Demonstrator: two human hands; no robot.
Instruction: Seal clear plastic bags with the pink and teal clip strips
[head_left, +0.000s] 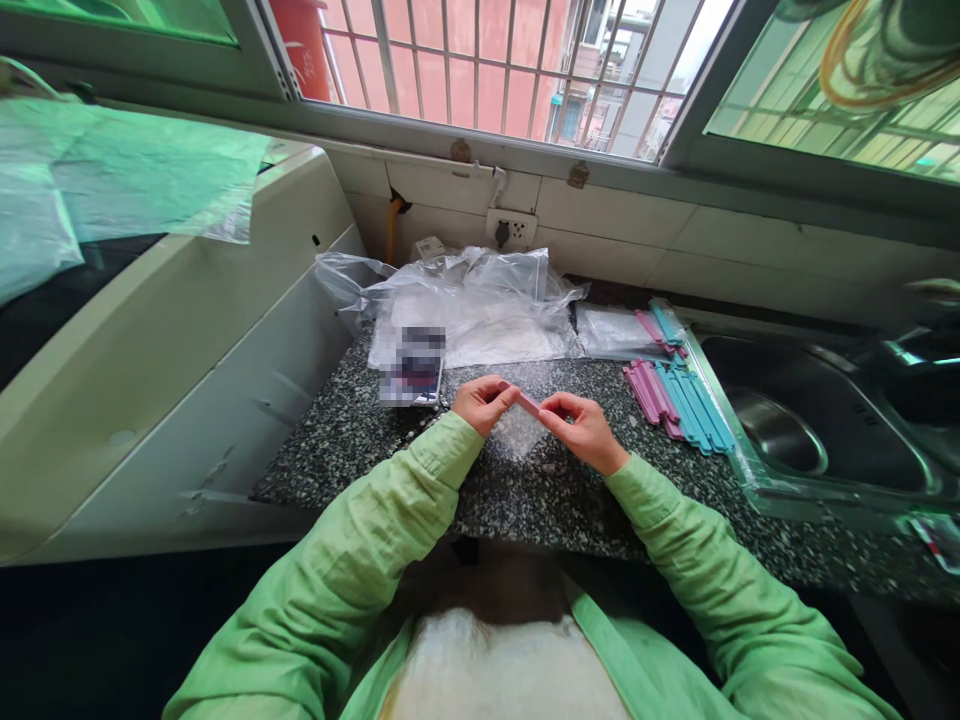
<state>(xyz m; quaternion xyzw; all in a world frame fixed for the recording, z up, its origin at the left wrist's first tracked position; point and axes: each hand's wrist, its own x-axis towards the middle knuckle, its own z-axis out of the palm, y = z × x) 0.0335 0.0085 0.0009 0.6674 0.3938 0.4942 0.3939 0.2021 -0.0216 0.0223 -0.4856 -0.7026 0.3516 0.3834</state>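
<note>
A slim pink bag clip (529, 404) spans the gap between my two hands, above the counter. My left hand (484, 402) pinches its left end, and my right hand (581, 428) pinches the right end between thumb and fingers. Under the clip lies a small clear plastic bag (519, 436), partly hidden by my hands. To the right, a row of pink clips (651, 392) lies beside several blue clips (694, 408). Behind those, flat clear bags (619, 332) have more pink and blue clips on them.
A large heap of clear plastic bags (480, 310) covers the counter's back. A phone (414, 368) with a blurred screen lies left of my hands. A metal sink (795, 410) is set in at the right. A white appliance (225, 370) stands left of the speckled counter (555, 510).
</note>
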